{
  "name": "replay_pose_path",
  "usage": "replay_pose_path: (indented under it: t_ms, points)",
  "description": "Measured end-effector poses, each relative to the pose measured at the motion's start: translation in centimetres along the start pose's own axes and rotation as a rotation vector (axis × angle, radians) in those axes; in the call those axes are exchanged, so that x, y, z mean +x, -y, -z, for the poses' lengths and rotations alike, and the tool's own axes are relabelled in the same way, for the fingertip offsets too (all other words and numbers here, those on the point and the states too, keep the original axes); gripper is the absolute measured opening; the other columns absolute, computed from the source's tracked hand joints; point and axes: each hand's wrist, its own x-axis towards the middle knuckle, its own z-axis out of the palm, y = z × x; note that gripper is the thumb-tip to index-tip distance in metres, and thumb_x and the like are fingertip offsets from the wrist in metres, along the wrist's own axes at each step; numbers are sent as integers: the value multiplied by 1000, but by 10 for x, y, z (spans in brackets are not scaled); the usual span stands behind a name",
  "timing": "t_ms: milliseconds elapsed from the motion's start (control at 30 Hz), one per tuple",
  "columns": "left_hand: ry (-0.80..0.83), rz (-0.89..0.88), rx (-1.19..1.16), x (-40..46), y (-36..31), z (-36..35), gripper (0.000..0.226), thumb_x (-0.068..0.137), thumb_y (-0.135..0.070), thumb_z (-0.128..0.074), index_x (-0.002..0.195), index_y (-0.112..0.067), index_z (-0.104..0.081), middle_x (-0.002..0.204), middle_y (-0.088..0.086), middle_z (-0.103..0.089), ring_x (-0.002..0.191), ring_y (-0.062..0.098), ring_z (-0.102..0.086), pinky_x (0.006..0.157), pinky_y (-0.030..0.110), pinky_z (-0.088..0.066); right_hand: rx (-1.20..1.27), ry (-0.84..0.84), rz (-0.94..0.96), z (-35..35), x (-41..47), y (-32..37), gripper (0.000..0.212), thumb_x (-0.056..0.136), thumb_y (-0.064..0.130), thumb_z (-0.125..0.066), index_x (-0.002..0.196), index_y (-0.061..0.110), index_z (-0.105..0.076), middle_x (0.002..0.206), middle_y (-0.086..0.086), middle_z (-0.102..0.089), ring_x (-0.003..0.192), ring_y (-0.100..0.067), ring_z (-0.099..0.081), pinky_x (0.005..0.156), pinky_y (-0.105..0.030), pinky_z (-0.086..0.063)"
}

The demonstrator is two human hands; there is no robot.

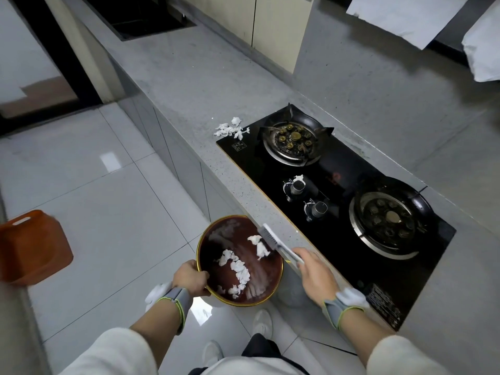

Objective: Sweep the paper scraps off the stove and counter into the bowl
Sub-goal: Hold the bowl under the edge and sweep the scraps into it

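Observation:
My left hand [191,277] grips the near rim of a dark red bowl [274,286] with a gold edge, held below the counter's front edge. Several white paper scraps [239,269] lie inside it. My right hand [313,274] holds a grey-and-white brush [273,239] whose bristles reach over the bowl's right rim, touching a scrap [259,246]. A cluster of scraps [231,129] sits on the grey counter [189,85] at the far left corner of the black gas stove [338,169]. One scrap [299,178] rests on the upper stove knob.
The stove has two burners [293,139] and two knobs [319,209]. An orange bin [32,247] stands on the tiled floor at the left. White cloths hang at the top right. My shoes show on the floor beneath the bowl.

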Motion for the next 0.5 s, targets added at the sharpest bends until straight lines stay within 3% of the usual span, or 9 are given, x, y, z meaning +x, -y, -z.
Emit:
replay_pose_path:
  t_ms: [133, 300, 500]
  points:
    - [-20, 8, -10, 7, -3, 6, 15, 71, -4, -63, 86, -6, -63, 77, 17, -73, 70, 39, -74, 65, 49, -64, 39, -89, 79, 25, 34, 23, 33, 92, 12, -50, 119, 28, -58, 106, -5, -63, 98, -28, -59, 81, -37, -45]
    - [-85, 27, -88, 9, -8, 14, 12, 73, -2, -61, 84, -7, -63, 79, 18, -71, 68, 40, -74, 65, 51, -64, -130, -283, -121, 112, 92, 21, 26, 85, 15, -51, 104, 25, -65, 95, -14, -71, 93, -40, -62, 76, -41, -50]
    - [-168, 57, -131, 7, -20, 13, 10, 80, 3, -58, 80, -7, -60, 77, 18, -69, 64, 40, -74, 66, 52, -64, -319, -160, -367, 156, 141, 2, 28, 89, 22, -49, 100, 5, -69, 105, -26, -66, 99, -43, -61, 82, -39, -49]
